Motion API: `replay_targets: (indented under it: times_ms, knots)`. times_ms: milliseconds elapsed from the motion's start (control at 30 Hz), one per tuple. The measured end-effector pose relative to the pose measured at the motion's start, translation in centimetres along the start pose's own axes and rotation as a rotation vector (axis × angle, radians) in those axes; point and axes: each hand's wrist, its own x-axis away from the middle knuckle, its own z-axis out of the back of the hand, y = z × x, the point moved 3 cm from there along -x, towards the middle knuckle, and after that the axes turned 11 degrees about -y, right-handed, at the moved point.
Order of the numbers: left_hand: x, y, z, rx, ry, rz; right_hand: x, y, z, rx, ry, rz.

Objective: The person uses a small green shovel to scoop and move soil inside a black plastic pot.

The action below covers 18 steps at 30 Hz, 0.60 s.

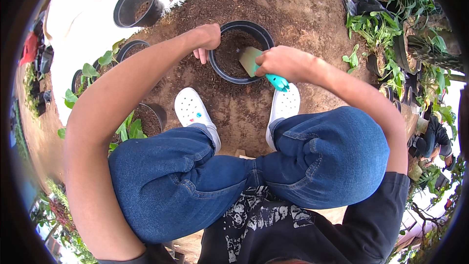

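Note:
A round black plant pot (238,80) stands on the soil in front of my feet, with dark soil inside. My left hand (208,38) is closed on the pot's left rim, some of its fingers showing outside the wall. In my right hand (286,63) is a hand trowel (249,59), gripped around its teal handle. Its pale green blade slants down into the pot toward the soil. How deep the tip sits is hard to make out.
Another black pot (131,6) with a little soil stands on a white sheet (88,5) at the far left. Potted leafy plants (132,127) are beside my left arm. More plants (376,34) line the right side. A person (432,139) is at the far right.

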Motion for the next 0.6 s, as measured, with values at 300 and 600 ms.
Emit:
replay_targets:
  times_ms: [300,600]
  knots:
    - [0.0,0.5,0.1,-0.016,0.039,-0.021,-0.5,-0.4,1.1,-0.123,0.014,0.041]
    - [0.3,0.1,0.2,-0.008,0.028,-0.018,0.7,-0.1,1.0,-0.207,0.306,0.047]
